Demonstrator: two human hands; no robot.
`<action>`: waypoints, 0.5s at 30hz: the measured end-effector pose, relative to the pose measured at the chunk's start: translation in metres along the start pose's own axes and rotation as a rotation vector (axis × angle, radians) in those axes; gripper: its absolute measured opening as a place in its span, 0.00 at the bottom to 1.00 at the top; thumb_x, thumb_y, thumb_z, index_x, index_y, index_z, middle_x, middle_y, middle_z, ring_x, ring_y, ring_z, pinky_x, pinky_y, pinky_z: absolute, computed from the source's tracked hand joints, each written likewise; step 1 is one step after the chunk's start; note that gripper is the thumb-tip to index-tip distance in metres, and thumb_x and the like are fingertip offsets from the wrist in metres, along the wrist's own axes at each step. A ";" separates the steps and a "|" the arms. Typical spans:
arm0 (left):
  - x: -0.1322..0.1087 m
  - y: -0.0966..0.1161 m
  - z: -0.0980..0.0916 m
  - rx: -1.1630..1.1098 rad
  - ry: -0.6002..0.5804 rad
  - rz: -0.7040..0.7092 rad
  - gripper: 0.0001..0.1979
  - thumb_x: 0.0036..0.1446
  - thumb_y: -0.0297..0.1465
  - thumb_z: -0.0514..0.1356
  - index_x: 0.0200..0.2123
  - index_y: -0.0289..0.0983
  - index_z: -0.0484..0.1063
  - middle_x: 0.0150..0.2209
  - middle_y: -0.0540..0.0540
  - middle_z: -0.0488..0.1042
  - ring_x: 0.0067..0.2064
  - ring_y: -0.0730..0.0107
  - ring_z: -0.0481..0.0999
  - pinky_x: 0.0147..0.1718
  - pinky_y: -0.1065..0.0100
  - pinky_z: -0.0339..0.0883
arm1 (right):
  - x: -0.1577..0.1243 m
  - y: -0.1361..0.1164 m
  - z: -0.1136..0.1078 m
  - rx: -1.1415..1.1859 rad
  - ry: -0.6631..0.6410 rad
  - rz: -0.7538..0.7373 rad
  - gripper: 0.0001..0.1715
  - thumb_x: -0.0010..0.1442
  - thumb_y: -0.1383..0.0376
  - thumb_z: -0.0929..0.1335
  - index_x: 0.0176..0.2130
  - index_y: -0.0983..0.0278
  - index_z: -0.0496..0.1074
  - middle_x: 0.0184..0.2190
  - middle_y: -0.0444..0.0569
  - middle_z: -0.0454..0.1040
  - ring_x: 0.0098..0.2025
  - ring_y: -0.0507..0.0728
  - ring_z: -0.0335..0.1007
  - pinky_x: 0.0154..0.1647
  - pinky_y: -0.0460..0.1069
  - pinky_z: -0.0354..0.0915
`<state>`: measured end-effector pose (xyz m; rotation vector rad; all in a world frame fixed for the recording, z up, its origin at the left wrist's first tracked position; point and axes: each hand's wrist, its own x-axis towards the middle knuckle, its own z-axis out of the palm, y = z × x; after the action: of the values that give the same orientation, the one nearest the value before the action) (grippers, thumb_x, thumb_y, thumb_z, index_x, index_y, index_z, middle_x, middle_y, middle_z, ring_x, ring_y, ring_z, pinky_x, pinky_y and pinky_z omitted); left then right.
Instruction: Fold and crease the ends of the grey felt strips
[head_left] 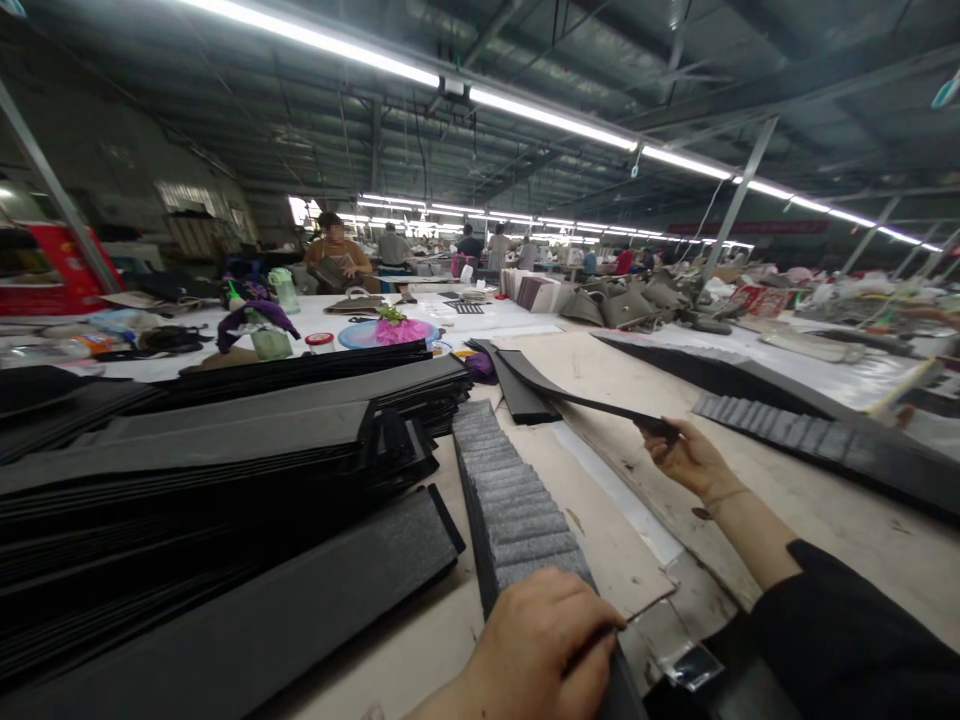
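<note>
My right hand (688, 458) pinches the near end of a long dark strip (577, 392), lifted off the table at this end. Its far end lies by other dark strips (517, 385). Below and to the left, my left hand (551, 640) curls over a stack of strips (514, 490), whose grey ends are fanned out like steps. The fingers wrap round the stack's right edge, and their tips are partly hidden. Left of that stack, a single wide black strip (322, 600) lies in front of large piles of black strips (225, 430).
Another fanned stack (787, 430) lies at the right. Farther back are a blue plate (352, 333) with a pink bag (405, 330), a jar with a red lid (320, 342), and a heap of grey bags (637, 300). A co-worker (335, 255) sits across the table.
</note>
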<state>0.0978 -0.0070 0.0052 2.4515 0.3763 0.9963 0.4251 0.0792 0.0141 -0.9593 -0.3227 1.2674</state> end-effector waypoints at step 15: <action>0.011 0.002 -0.018 -0.969 0.056 -0.558 0.38 0.52 0.55 0.41 0.52 0.30 0.61 0.42 0.39 0.72 0.43 0.64 0.72 0.43 0.63 0.63 | -0.195 0.120 0.063 -0.362 -0.105 -0.292 0.15 0.45 0.56 0.70 0.29 0.64 0.72 0.29 0.50 0.75 0.30 0.58 0.72 0.30 0.50 0.71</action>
<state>0.0930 0.0015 0.0247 1.3447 0.4269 0.7405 0.2411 -0.0716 0.0167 -1.1061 -0.7661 1.0093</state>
